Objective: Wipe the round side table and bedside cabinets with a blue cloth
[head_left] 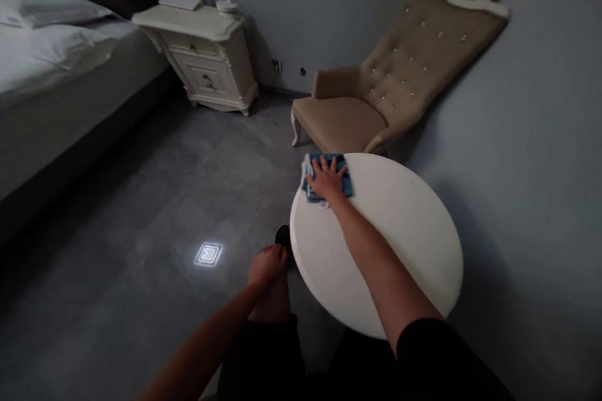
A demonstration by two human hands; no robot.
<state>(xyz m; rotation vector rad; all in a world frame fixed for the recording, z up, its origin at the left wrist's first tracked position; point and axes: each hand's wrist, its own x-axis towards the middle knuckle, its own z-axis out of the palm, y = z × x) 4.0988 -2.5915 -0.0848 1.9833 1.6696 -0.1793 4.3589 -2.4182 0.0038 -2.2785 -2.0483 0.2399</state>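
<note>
A folded blue cloth (348,187) with white edging lies at the far left rim of the round white table (404,213). My right hand (327,180) presses flat on top of it, fingers spread, and hides part of the cloth. The right forearm stretches across the tabletop. To the left of the table, my left hand (267,268) rests on my bent knee with its fingers curled in. I see nothing in it, though its palm side is hidden.
Behind the table stands a beige tufted armchair (341,122). Farther left are a white nightstand (207,59) bearing a router (179,0), and a bed (61,88). A bright square light patch (209,254) shows on the grey floor. A wall runs along the right.
</note>
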